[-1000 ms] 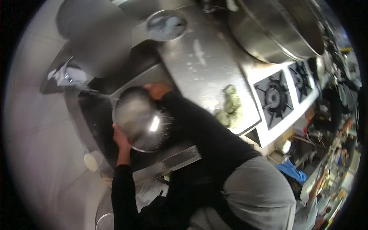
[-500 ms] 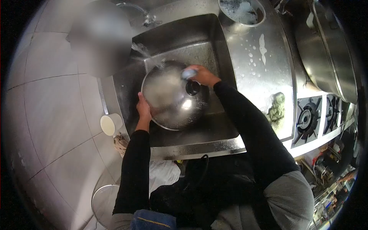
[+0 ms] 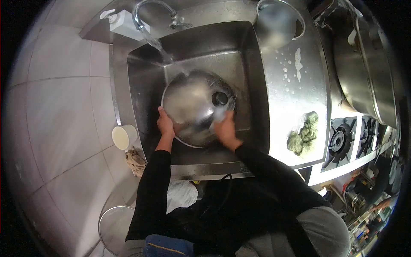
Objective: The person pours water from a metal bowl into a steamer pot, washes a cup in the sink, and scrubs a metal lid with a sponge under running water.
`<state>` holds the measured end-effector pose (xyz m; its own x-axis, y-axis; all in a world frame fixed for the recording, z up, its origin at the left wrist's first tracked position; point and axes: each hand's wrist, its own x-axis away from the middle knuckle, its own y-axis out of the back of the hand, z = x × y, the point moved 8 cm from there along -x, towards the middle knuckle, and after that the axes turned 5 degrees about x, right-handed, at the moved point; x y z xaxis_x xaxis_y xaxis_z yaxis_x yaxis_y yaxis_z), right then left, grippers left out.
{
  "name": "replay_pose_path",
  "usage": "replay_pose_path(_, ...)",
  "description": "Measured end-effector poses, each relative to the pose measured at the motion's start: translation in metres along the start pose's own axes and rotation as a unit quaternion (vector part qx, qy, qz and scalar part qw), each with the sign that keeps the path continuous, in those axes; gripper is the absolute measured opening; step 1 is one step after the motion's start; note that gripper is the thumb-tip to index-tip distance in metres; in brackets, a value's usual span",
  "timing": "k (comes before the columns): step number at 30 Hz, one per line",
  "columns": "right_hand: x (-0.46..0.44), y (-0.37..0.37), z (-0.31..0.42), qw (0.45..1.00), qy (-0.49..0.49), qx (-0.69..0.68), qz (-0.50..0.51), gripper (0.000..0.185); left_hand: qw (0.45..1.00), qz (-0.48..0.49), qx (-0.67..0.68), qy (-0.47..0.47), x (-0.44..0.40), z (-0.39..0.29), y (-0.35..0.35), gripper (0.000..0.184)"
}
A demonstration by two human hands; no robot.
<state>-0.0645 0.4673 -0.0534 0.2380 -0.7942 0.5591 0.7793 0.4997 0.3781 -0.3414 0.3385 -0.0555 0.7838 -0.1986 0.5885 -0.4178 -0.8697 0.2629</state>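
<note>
A round metal pot lid [image 3: 188, 100] with a black knob [image 3: 220, 99] lies tilted in the steel sink [image 3: 150, 158]. My left hand [image 3: 165, 123] grips its rim at the left, fingers wrapped round the edge. Against the lid's top, just below the knob, my right hand [image 3: 226, 128] presses a pale sponge [image 3: 219, 114]; motion smears the sponge, so its exact shape is unclear. Water runs from the curved faucet [image 3: 138, 17] onto the far side of the lid.
On the right counter [image 3: 278, 107] lie a greenish scouring clump [image 3: 303, 135] and splashes of suds. A metal pot [image 3: 303, 21] stands behind it. A white pump bottle [image 3: 126, 25] is left of the faucet, a white cup [image 3: 124, 137] by the sink's left edge. Gas burners [image 3: 339, 141] are right.
My right hand has moved with the sponge from above the knob down to below it on the lid. My left hand still holds the rim.
</note>
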Motion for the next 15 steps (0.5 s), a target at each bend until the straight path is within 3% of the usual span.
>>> replay_pose_path(1, 0.029, -0.013, 0.036, 0.98, 0.149, 0.109, 0.075, 0.046, 1.0, -0.001, 0.002, 0.002, 0.003, 0.0, -0.002, 0.081)
replay_pose_path(2, 0.034, -0.017, 0.068, 0.948, 0.258, 0.164, 0.085, 0.046, 1.0, -0.002, 0.013, -0.01, 0.008, -0.004, -0.007, 0.076)
replay_pose_path(3, 0.031, -0.021, 0.097, 0.902, 0.363, 0.214, 0.093, 0.047, 0.999, -0.003, 0.023, -0.022, 0.012, -0.009, -0.01, 0.071)
replay_pose_path(4, 0.012, -0.023, 0.124, 0.821, 0.467, 0.323, 0.066, 0.045, 0.999, -0.005, 0.023, -0.025, 0.013, -0.014, -0.011, 0.071)
replay_pose_path(5, -0.007, -0.009, 0.146, 0.781, 0.536, 0.31, 0.083, 0.041, 0.998, -0.008, -0.027, -0.058, 0.016, -0.022, -0.01, 0.071)
replay_pose_path(6, -0.064, -0.004, 0.143, 0.806, 0.521, 0.249, 0.128, 0.039, 0.993, -0.01, -0.077, -0.09, 0.018, -0.027, -0.01, 0.071)
replay_pose_path(8, -0.092, 0.003, 0.132, 0.827, 0.501, 0.186, 0.175, 0.037, 0.992, -0.018, -0.095, -0.087, 0.019, -0.025, -0.007, 0.071)
replay_pose_path(10, -0.039, 0.005, 0.141, 0.718, 0.578, 0.136, 0.364, 0.033, 0.99, -0.024, -0.099, -0.093, 0.014, -0.037, -0.014, 0.072)
replay_pose_path(11, -0.01, 0.003, 0.131, 0.698, 0.607, 0.234, 0.301, 0.027, 0.991, -0.011, -0.096, -0.094, 0.018, -0.04, -0.016, 0.072)
replay_pose_path(12, -0.014, 0.007, 0.133, 0.698, 0.605, 0.234, 0.304, 0.027, 0.991, 0.002, -0.095, -0.096, 0.021, -0.04, -0.016, 0.072)
replay_pose_path(13, -0.044, 0.006, 0.123, 0.796, 0.429, 0.119, 0.409, 0.027, 0.991, 0.0, -0.1, -0.092, 0.022, -0.035, -0.012, 0.072)
replay_pose_path(15, -0.083, 0.012, 0.121, 0.776, 0.491, 0.269, 0.291, 0.024, 0.989, -0.019, -0.104, -0.1, 0.018, -0.038, -0.012, 0.071)
